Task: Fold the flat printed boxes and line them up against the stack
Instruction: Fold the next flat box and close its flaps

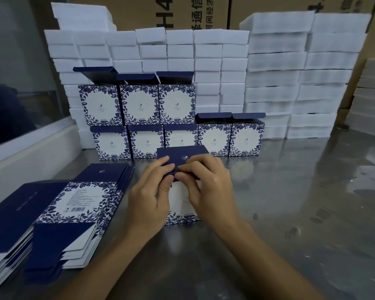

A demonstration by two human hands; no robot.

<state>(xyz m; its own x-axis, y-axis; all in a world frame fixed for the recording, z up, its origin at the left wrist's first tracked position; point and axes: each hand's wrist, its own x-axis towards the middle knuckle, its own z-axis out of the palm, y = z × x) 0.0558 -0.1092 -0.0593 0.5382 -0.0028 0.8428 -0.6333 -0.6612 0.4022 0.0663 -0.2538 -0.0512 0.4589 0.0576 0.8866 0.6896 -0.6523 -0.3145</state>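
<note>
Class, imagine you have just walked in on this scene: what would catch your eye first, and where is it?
First, the two hands at centre: the left hand and right hand press down the dark blue flap of a box standing on the steel table. Behind them, folded boxes with blue floral print stand in two tiers against a wall of white foam blocks. At lower left lies a pile of flat boxes.
</note>
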